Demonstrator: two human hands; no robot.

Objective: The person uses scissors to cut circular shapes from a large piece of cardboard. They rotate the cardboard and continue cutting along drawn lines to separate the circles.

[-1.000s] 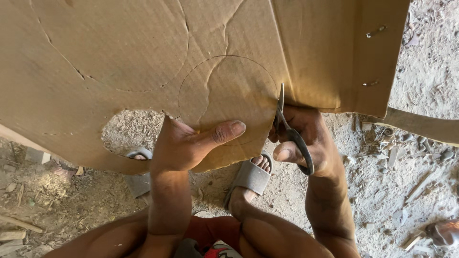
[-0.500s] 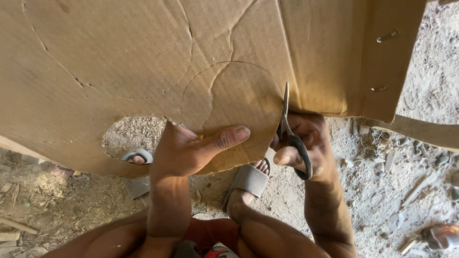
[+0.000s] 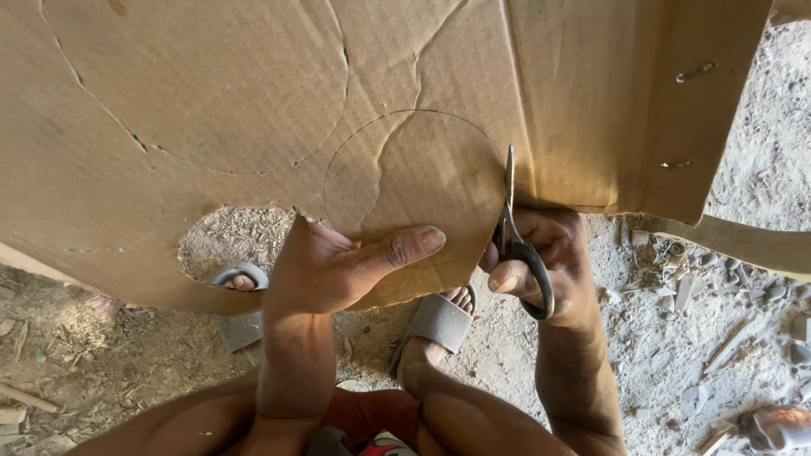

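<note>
— Well, why is the left hand (image 3: pixel 334 270) pinching the cardboard sheet (image 3: pixel 253 110) there, thumb on top?

— To steady the edge. The right hand (image 3: pixel 549 262) grips the scissors (image 3: pixel 517 245), blades upright at the drawn circle (image 3: pixel 414 190), just beside that thumb.

— And beyond?

— A cut-out hole (image 3: pixel 232 241) shows a sandalled foot (image 3: pixel 241 283); the sheet spreads above the dusty ground (image 3: pixel 743 321).

Cardboard sheet (image 3: pixel 253 101): brown corrugated paperboard, matt, faintly ribbed, creased and cracked across the upper frame; cut edges fibrous and ragged. Scissors (image 3: pixel 517 245) in my right hand (image 3: pixel 549 270): dull grey metal blades, worn, no shine; handle loops dark with a slight gloss, material unclear. Staples (image 3: pixel 694 72) at upper right: bare metal, dull. Sandals (image 3: pixel 435 323): grey strap, smooth, rubbery look. Ground (image 3: pixel 743 279): dry, dusty, rough, strewn with pale chips.
</note>
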